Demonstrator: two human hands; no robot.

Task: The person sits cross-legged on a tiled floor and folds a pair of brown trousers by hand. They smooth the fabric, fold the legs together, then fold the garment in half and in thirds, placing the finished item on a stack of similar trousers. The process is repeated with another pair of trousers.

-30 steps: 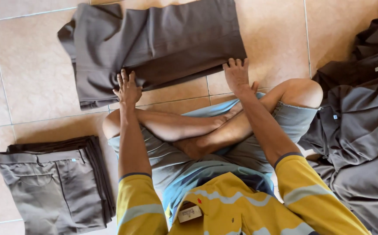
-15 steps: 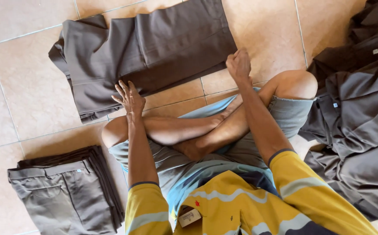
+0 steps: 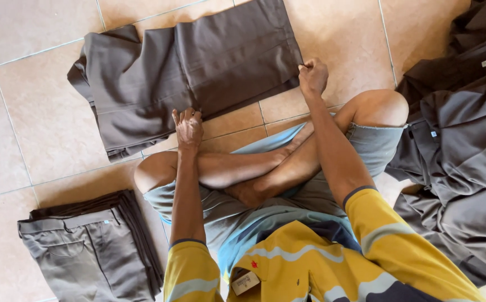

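A pair of dark grey trousers [image 3: 198, 72] lies partly folded on the tiled floor in front of my crossed legs. My left hand [image 3: 188, 127] grips the near edge of the fold at its middle. My right hand [image 3: 313, 75] is closed in a fist on the fold's near right corner. Both arms reach forward over my knees. I wear a yellow striped shirt and light grey shorts.
A stack of folded grey trousers [image 3: 89, 251] sits on the floor at my lower left. A loose heap of dark grey garments [image 3: 461, 151] lies at the right. Beige floor tiles [image 3: 25, 128] surround the clothes.
Both hands went from flat on the cloth's near edge to gripping it. My right hand closed into a fist at the corner. The view shifted slightly left.
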